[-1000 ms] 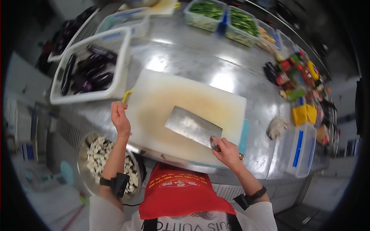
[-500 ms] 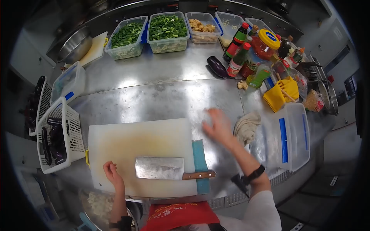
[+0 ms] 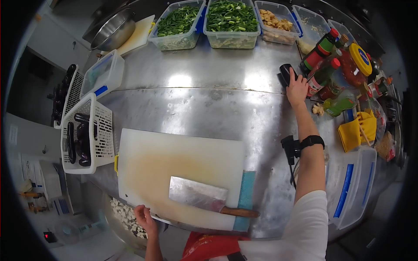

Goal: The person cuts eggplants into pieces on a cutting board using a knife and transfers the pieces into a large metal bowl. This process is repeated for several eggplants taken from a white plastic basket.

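Observation:
Far out over the steel table, my right hand (image 3: 297, 90) has its fingers closed around a dark purple eggplant (image 3: 286, 73), beside the sauce bottles. My left hand (image 3: 145, 219) hovers at the near left edge of the white cutting board (image 3: 143, 145), fingers curled in with nothing visible in them. A cleaver (image 3: 198, 193) with a wooden handle lies on the board, its handle reaching past the right edge over a teal strip (image 3: 247, 191). Below my left hand, a metal bowl holds chopped white pieces (image 3: 126, 217).
White baskets (image 3: 103, 135) with eggplants stand at the left. Clear tubs of chopped greens (image 3: 230, 17) and ginger (image 3: 276, 21) line the back. Bottles (image 3: 322, 76), a yellow cloth (image 3: 363, 130) and a clear plastic container (image 3: 357, 187) occupy the right side.
My right hand has reached forward and right from beside the board to the eggplant and closed on it. The view has shifted; the cleaver now looks more tilted.

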`<state>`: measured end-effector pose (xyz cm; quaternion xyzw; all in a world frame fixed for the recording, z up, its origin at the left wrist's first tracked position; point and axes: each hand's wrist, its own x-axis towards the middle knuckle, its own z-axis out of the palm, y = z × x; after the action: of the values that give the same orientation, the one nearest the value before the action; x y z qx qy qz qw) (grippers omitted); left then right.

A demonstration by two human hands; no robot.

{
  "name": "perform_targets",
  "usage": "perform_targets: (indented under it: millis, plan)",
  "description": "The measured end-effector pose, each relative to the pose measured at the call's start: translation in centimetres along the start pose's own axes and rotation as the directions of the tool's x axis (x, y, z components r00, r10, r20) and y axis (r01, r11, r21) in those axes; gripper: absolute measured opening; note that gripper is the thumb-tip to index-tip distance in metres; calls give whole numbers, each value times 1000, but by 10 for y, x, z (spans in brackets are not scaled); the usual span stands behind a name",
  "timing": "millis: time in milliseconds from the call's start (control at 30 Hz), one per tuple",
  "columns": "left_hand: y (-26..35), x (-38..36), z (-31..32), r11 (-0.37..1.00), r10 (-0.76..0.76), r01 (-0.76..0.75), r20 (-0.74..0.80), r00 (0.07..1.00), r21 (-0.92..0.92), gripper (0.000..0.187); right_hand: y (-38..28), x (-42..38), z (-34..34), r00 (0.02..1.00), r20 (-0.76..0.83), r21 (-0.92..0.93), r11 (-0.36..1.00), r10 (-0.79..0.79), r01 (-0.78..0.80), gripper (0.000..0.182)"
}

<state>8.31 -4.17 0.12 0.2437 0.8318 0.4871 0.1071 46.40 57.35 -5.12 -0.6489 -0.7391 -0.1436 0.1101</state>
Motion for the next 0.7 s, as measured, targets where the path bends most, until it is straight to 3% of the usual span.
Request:
perform_targets:
  millis: [33,133,167,200,300,367,400,467,500,567,600,667,700]
  plan:
    - [2,1,4,1000,22,-22,20,1000,-13,12,-3,-3,-7,1000,2,55,999,3,-3,86]
    - [7,10,27,992,110,-106,62,992,-65,16,-29,-24,-26,994,-100,518,852,-37,84,81]
    - [18,17,36,970,237,-242,122,964,27,18,-43,-33,-35,991,-89,827,546,-105,132,76]
    - [32,24,46,920,349,-375,196,916,115,20,-68,-53,-61,966,173,979,136,-190,-149,74]
    - [80,34,84,676,643,-715,329,691,180,36,-128,-129,-134,813,177,984,124,-554,-130,75]
    - [120,33,101,443,784,-868,374,496,222,50,-163,-193,-168,682,240,971,176,-691,-164,67]
    - [125,30,100,414,753,-875,447,484,250,54,-177,-221,-183,646,210,977,176,-734,-117,65]
    - [128,29,94,349,685,-893,574,450,283,63,-198,-276,-202,584,250,967,164,-772,-197,63]
    - [114,28,87,381,659,-894,609,440,234,64,-204,-293,-215,639,159,987,136,-752,-87,59]
    - [73,32,65,442,611,-889,685,397,120,68,-203,-312,-213,603,111,985,6,-790,-173,52]
    - [75,37,47,483,574,-863,690,440,149,68,-195,-316,-220,618,94,992,125,-781,8,50]
    - [42,57,22,494,648,-846,566,510,198,69,-169,-324,-240,637,62,865,360,-768,350,47]
    - [25,67,15,504,680,-836,496,540,219,69,-158,-338,-241,643,146,804,469,-752,365,46]
